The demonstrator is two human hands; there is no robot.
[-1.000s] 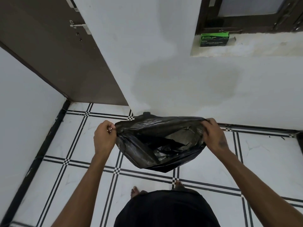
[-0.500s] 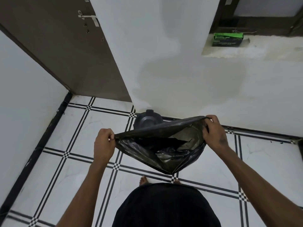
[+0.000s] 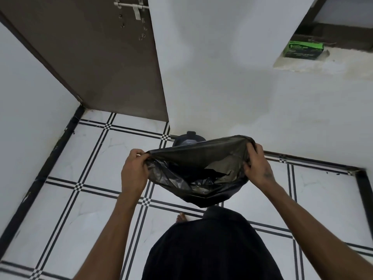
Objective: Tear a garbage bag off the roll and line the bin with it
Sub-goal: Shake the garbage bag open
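A black garbage bag [image 3: 199, 168] hangs open-mouthed between my hands above the tiled floor. My left hand [image 3: 134, 170] pinches the bag's left rim. My right hand [image 3: 257, 165] grips the right rim, fingers curled over the edge. Just behind the bag, against the white wall, stands a dark grey bin [image 3: 187, 139]; only its top shows, the rest is hidden by the bag. A green box of garbage bags [image 3: 302, 49] sits on a window ledge at the upper right.
A brown door [image 3: 101, 57] with a metal latch stands at the upper left, beside a white wall. The floor [image 3: 96, 158] is white tile with black stripes. My bare foot [image 3: 182, 217] and dark clothing show below the bag.
The view has shifted left and forward. The bag's mouth is stretched wider and flatter between my hands, and more of the bin's top shows behind it.
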